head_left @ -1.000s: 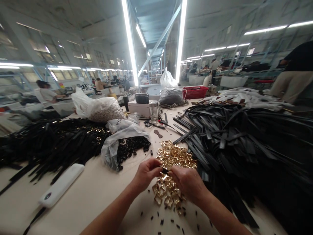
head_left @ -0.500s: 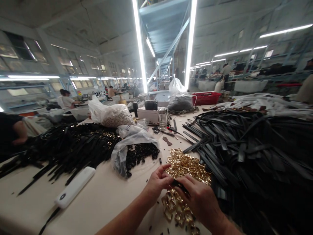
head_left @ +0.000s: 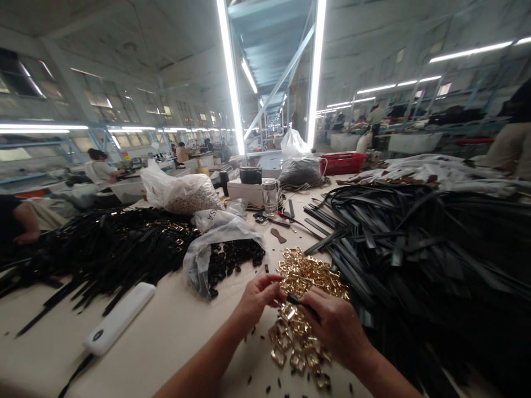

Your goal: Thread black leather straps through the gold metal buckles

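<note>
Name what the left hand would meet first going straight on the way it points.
Likely the gold-coloured buckles, just beyond the left hand; its height above them is unclear.

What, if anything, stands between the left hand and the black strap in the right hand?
Nothing visible stands between the left hand and the end of the black strap in the right hand; whether left hand and strap touch is unclear. The gold-coloured buckles lie below both hands, not between.

Held in right hand (head_left: 338, 326), lower centre of frame: black strip (head_left: 292, 299), tip leftward; around, loosely heaped gold buckles (head_left: 305, 270).
</note>
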`<state>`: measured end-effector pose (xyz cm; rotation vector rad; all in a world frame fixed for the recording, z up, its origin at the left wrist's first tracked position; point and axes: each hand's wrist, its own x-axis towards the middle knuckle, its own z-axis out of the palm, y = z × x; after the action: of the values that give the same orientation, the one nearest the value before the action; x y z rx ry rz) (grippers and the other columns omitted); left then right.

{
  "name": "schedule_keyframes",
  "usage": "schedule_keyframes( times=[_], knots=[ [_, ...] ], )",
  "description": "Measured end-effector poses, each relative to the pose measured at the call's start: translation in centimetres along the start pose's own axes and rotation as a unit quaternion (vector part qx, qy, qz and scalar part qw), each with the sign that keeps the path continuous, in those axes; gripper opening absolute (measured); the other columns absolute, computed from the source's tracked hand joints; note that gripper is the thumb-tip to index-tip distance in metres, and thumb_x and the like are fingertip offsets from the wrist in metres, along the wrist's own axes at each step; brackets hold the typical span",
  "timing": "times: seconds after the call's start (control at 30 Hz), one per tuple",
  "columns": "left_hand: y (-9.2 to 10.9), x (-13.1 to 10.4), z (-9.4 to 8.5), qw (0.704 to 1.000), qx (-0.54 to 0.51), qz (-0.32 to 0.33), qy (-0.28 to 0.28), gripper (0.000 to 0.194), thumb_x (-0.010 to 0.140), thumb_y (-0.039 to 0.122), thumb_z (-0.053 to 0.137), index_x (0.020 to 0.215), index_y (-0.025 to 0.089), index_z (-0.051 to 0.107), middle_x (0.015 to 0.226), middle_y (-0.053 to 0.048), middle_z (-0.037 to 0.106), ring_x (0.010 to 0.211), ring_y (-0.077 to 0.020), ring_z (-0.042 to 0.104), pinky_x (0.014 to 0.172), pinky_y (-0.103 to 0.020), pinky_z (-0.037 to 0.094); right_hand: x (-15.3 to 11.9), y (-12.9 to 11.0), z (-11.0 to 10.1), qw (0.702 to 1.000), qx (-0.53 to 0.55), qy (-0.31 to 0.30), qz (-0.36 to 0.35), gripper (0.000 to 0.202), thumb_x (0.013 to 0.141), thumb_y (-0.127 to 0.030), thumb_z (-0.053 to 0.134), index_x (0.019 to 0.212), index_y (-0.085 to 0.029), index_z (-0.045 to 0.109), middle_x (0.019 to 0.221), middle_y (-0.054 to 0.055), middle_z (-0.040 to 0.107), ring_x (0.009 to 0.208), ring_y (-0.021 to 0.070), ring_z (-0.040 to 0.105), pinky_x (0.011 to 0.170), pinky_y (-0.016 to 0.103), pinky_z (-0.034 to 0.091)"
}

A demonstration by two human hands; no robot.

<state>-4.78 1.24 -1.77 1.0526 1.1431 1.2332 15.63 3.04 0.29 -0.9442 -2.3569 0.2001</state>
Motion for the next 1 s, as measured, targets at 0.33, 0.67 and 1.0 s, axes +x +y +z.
schedule_keyframes(
  times=[0.33,0.67,1.0],
  knots=[
    [2.1,4.8,-6.6,0.819,0.549,0.123,0.108,0.016,0.076,0.019,0.061,0.084,0.021,0.074,0.086,-0.003,0.065,0.074,-0.0160,0.060,0.075,-0.028,0.044,0.0,1.2,0.0,0.994,-0.105,0.031,0.001,0.020,0.092,-0.023,0.046,0.073,-0.021,0.052,0.070,-0.001,0.056,0.058,0.0127,0.052,0.057,0.028,0.023],
    [2.5,7.1,-5.9,0.851,0.504,0.108,0.101,0.007,0.065,0.016,0.067,0.059,0.019,0.068,0.078,-0.004,0.063,0.082,-0.0205,0.058,0.081,-0.032,0.041,0.0,0.7,0.0,0.997,-0.077,-0.005,0.021,0.015,0.090,-0.022,0.050,0.076,-0.020,0.054,0.073,-0.001,0.058,0.060,0.0128,0.054,0.057,0.027,0.025],
    [0.8,0.1,0.1,0.990,-0.115,-0.062,0.057,0.030,0.065,0.037,0.079,0.075,0.015,0.063,0.074,-0.003,0.068,0.067,-0.0126,0.065,0.063,-0.021,0.050,0.1,-0.3,0.0,0.997,0.050,0.048,0.041,0.013,0.089,-0.026,0.053,0.078,-0.021,0.057,0.074,-0.001,0.059,0.066,0.0134,0.055,0.060,0.024,0.031]
  ],
)
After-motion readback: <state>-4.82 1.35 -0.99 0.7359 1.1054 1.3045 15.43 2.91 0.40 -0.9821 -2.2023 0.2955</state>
